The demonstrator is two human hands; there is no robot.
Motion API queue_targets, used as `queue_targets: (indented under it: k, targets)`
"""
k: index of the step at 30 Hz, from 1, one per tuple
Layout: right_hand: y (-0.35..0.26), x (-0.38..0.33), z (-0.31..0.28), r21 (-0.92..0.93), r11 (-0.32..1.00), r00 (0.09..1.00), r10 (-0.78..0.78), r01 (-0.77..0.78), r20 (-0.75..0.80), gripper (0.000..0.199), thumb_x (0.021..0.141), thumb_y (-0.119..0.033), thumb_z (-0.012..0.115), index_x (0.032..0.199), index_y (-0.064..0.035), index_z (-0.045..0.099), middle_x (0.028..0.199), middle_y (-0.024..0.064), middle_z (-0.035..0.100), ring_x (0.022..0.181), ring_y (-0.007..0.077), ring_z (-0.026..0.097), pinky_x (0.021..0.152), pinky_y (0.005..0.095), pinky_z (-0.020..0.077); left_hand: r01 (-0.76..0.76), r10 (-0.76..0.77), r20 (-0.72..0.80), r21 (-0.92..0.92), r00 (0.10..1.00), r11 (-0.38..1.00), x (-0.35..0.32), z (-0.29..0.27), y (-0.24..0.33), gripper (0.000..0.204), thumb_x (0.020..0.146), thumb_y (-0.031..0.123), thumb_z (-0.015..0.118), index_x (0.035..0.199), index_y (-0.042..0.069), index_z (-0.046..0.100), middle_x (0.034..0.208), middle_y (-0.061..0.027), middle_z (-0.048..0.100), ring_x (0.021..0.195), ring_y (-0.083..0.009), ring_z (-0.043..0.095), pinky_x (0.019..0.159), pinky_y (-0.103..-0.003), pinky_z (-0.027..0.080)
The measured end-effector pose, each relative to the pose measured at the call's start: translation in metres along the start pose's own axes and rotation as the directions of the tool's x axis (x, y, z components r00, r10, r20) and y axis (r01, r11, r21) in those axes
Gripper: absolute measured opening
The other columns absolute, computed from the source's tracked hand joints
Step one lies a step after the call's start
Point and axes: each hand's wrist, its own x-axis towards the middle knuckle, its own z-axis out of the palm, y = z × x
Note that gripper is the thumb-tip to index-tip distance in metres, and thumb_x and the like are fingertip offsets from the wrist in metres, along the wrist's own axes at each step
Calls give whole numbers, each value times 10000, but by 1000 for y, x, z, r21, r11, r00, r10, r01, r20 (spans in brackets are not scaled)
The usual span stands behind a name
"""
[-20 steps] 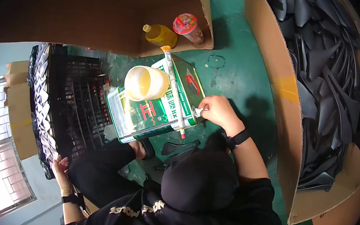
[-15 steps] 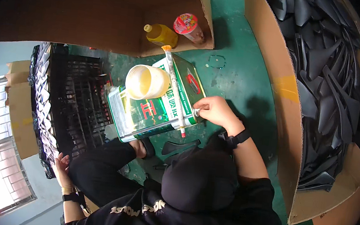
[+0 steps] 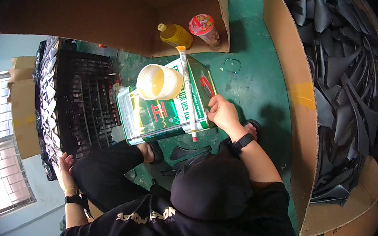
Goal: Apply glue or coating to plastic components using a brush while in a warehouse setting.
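A green and white metal can (image 3: 150, 134) lies on its side in front of me, a round opaque pot (image 3: 158, 83) with yellowish contents standing on it. Beside the pot a long brush (image 3: 188, 92) with a stained handle rests across the can. My right hand (image 3: 224, 115) is at the can's right edge, fingers bent and closed; what they hold, if anything, is hidden. A small red and dark item (image 3: 207, 86) shows just beyond its fingertips. At the far left my left hand (image 3: 66, 169) has loosely bent fingers apart, next to a stack of thin grey pieces (image 3: 50, 97).
A cardboard box (image 3: 78, 7) at the back holds a yellow bottle (image 3: 176, 36) and a red-lidded cup (image 3: 206, 30). Another box (image 3: 289, 99) on the right is full of black curved parts (image 3: 342, 84). Several dark flat parts (image 3: 187, 153) lie on the green floor (image 3: 269, 71). A black crate (image 3: 86, 101) stands left.
My right hand has shifted slightly up along the can's edge, closer to the red item. My left hand stays by the stack. The whole view has shifted a little.
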Motion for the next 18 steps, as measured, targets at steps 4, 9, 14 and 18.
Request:
queue_targets:
  k: [4,9,14,18]
  targets:
    - [11,-5,-2,346,937,997,12,-39,80,395,719,-81,711,1087,-24,577,786,81,694,702,148,651,641,287,487,-18,18,-2,-1,1000,1000,-4,0,1,684,907,604,427,1288,40,496,1071,-69,630,976,-154,545,887,-302,385]
    - [17,-23,-8,434,901,952,-105,-31,287,662,792,21,483,1414,-62,275,1004,160,669,949,199,629,873,313,458,-25,25,-54,-10,998,1000,-11,9,8,651,915,582,432,1252,34,531,1047,-68,637,944,-152,562,859,-301,411]
    - [18,-21,-9,545,838,980,-72,-43,188,712,775,56,480,1434,-89,254,1018,143,667,912,168,616,811,291,465,-10,7,-58,-44,998,999,-17,15,17,651,929,595,365,1166,32,592,1010,-63,654,918,-154,579,873,-296,399]
    - [7,-24,-20,422,906,974,-91,-5,208,745,742,50,452,1446,-58,234,1051,140,630,977,145,569,849,261,424,-35,53,121,-147,991,989,-16,-6,-1,658,951,595,289,1045,52,649,956,-28,646,921,-136,551,884,-271,353]
